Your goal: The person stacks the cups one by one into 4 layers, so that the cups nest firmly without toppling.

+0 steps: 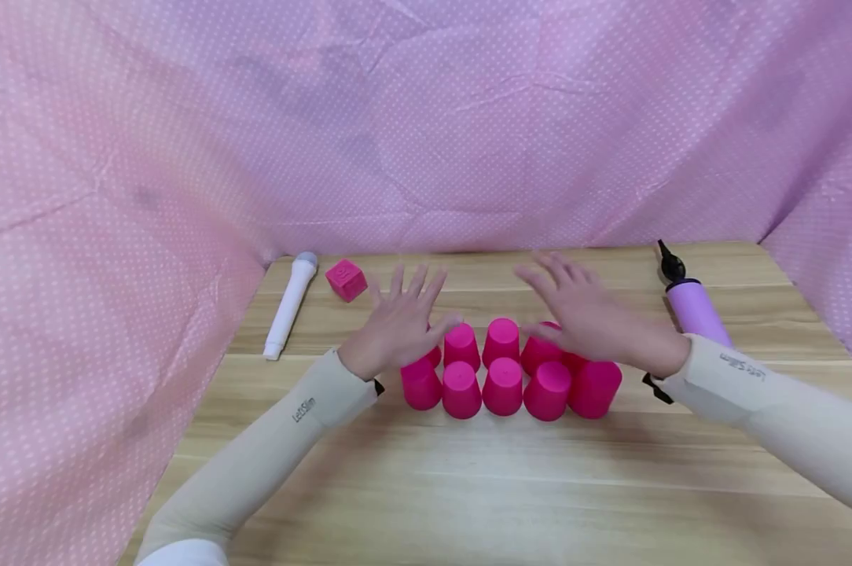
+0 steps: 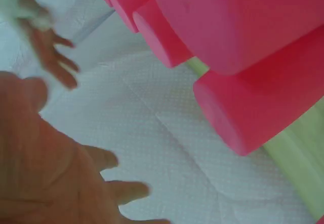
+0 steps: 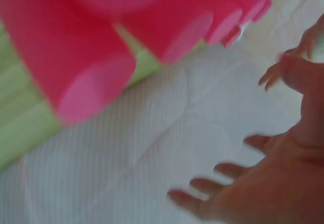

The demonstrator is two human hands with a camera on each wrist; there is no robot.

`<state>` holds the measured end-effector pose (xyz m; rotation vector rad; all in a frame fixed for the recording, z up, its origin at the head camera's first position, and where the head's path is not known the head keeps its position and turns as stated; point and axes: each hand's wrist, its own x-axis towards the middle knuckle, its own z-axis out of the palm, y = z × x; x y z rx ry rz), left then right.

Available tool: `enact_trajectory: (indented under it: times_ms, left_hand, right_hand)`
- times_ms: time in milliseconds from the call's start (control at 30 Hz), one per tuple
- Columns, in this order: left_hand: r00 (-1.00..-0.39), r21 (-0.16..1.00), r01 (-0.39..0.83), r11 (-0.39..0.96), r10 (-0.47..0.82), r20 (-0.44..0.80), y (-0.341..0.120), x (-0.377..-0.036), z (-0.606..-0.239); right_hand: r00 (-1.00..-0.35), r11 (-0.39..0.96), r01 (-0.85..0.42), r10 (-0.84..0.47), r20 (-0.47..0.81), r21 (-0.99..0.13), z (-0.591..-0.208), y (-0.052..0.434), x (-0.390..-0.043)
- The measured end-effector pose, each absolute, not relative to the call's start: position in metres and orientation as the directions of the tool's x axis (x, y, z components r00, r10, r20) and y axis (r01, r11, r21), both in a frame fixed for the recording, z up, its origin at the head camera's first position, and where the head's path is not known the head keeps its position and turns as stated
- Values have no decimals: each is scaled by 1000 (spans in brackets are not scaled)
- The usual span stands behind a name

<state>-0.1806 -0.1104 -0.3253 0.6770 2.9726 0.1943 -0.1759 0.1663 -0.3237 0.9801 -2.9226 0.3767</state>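
Cups (image 1: 502, 387), pink, stood upside down on the wood-grain table (image 1: 482, 503) in two rows, set close together near the middle. Near row: five counted. Far row: three plainly seen, the ends partly covered by the hands and the near cups, so its full count could not be told. Left hand (image 1: 396, 328) was over the left end of the rows, fingers straight and spread wide, thumb out toward the far cups; it had hold of nothing. Right hand (image 1: 589, 314) was over the right end, slightly blurred, fingers extended, thumb apart and reaching across a far cup; nothing held there either. Both wrist views showed a gap between the fingers and the nearest cups; contact at the thumbs could not be judged from the head view. Pale sleeves (image 1: 256, 456) covered both forearms. A white microphone (image 1: 289, 310) with a grey head lay at far left, a pink cube (image 1: 347, 281) just to its right, beyond the left hand. A purple pump (image 1: 698, 312) with a black nozzle lay at far right, its lower end hidden behind the right sleeve. Pink dotted cloth (image 1: 426, 149) hung behind and at the sides.
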Motion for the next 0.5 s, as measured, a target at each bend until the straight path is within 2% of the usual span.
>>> enact_trajectory:
  times_ms: [133,200,333,500]
  left_hand:
    - [-860,132,500,856,509,-45,-120,-178,-331]
    - [-836,101,543,834,548,-28,-122,-179,-335]
    - [-784,60,619,783,621,-22,-121,-181,-343]
    - [-739,64,670,740,673,-40,-113,-181,-346]
  right_hand:
    - [-687,655,-719,-721,92,-232,-329,148,-177]
    - [-661,633,-741,-747,75,-225,-331,140,-179]
    - [-672,655,-732,-740,38,-186,-335,128,-184]
    - [-711,696,-688,-703,1,-207,-340,122,-189]
